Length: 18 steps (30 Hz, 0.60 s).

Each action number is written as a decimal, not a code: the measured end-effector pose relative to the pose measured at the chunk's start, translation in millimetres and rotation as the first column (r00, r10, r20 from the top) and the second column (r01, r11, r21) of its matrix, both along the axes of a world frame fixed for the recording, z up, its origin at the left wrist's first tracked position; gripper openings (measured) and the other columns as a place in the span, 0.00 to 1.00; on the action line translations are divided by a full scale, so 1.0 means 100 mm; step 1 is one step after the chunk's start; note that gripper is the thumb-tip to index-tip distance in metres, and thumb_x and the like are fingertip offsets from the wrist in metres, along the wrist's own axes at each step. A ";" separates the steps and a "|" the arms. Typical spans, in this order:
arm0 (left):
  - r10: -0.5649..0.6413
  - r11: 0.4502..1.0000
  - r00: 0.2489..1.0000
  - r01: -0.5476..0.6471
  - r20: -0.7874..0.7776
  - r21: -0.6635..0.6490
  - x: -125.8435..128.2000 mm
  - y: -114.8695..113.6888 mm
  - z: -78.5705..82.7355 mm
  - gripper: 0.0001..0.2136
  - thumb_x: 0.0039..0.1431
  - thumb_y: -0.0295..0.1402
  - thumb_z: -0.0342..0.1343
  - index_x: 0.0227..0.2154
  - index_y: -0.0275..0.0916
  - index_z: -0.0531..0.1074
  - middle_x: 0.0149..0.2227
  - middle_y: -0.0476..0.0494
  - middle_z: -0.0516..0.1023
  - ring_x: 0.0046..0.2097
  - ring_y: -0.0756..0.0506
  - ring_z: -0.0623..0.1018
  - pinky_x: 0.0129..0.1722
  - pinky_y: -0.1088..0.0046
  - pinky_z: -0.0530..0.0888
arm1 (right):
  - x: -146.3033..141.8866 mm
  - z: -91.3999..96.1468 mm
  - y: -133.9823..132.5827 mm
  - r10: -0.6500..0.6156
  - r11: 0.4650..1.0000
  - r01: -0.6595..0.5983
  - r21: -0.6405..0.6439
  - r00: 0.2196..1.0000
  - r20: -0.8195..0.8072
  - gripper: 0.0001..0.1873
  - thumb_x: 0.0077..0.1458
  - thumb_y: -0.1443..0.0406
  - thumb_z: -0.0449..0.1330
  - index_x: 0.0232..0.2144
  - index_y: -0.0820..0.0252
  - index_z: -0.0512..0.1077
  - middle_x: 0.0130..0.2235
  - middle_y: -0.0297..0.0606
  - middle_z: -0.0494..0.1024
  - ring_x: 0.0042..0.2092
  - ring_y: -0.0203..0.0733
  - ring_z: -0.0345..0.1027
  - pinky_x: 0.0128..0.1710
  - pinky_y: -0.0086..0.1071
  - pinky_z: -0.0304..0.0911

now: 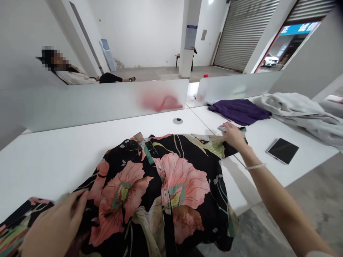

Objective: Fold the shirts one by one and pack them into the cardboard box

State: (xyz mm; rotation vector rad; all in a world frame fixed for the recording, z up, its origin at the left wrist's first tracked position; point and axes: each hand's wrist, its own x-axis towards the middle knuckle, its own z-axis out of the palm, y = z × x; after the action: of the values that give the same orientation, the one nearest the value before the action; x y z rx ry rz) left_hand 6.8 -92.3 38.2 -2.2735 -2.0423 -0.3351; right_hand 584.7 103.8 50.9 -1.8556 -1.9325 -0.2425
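Observation:
A black blouse (187, 178) with large pink flowers lies spread on the white table, collar away from me and its button front facing up. At the lower left, my left hand (57, 225) has its fingers curled and closed on the blouse beside one sleeve; some fingertips are hidden. That sleeve (29, 210) stretches out past the hand to the left. My right hand (233, 135) reaches across to the other sleeve and closes on it near the cuff. The blouse's lower hem hangs toward the table's near edge.
A purple garment (241, 110) and a pile of pale grey clothing (297, 107) lie at the right. A dark-screened tablet or phone (282, 151) rests nearer me. Frosted dividers (107, 103) line the table's far side. Behind them a person (77, 75) sits leaning back.

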 end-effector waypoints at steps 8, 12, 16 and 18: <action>0.148 0.985 0.965 -0.163 0.216 0.052 0.57 1.42 0.16 0.25 0.59 0.43 0.38 0.49 0.30 0.66 0.51 0.31 0.72 0.53 0.37 0.71 0.54 0.59 0.66 | -2.04 0.08 0.66 0.498 0.821 -0.497 -0.281 0.864 -0.074 0.16 0.60 0.70 0.49 0.44 0.64 0.74 0.48 0.42 0.76 0.49 0.41 0.67 0.50 0.31 0.58; 0.304 0.911 0.931 -0.222 0.202 -0.348 0.60 1.71 0.21 0.36 0.51 0.52 0.47 0.55 0.26 0.61 0.48 0.28 0.74 0.48 0.35 0.75 0.47 0.60 0.70 | -2.61 0.03 0.81 0.491 0.765 -0.482 -0.427 0.866 -0.098 0.17 0.58 0.67 0.53 0.48 0.67 0.71 0.47 0.50 0.76 0.47 0.48 0.70 0.43 0.33 0.62; 0.057 0.861 0.958 0.096 0.281 -0.500 0.63 1.77 0.37 0.31 0.47 0.58 0.46 0.41 0.36 0.73 0.40 0.38 0.80 0.43 0.37 0.76 0.46 0.64 0.70 | -2.78 -0.02 0.85 0.539 0.668 -0.516 -0.537 0.832 -0.129 0.29 0.53 0.67 0.58 0.57 0.69 0.62 0.50 0.54 0.73 0.47 0.50 0.70 0.41 0.33 0.63; 0.121 0.871 0.964 0.012 0.238 -0.491 0.64 1.82 0.43 0.33 0.48 0.60 0.41 0.34 0.35 0.75 0.36 0.35 0.80 0.42 0.35 0.77 0.45 0.62 0.70 | -2.80 -0.01 0.86 0.602 0.585 -0.574 -0.573 0.781 -0.167 0.31 0.52 0.68 0.59 0.58 0.63 0.61 0.51 0.48 0.73 0.48 0.46 0.70 0.41 0.30 0.62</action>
State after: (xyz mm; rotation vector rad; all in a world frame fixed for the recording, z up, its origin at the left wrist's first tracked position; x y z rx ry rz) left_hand 70.7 89.3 81.0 -2.5498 -2.5715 -0.1252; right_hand 304.9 189.6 49.6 -1.3656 -2.7546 0.6272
